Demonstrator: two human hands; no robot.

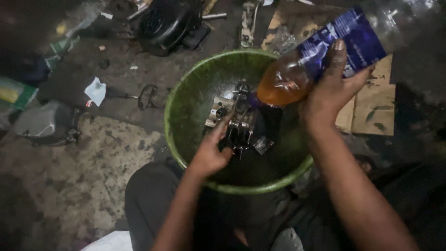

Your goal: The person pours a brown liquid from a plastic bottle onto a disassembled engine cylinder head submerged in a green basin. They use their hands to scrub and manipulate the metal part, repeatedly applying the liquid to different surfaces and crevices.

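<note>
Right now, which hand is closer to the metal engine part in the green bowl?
Left. The left hand is touching the metal engine part inside the green bowl. The right hand is up above the bowl's right side, holding a tipped plastic bottle of orange liquid.

Both hands reach forward: left hand (211, 153) half-curled and low, right hand (332, 88) raised, fingers wrapped.
</note>
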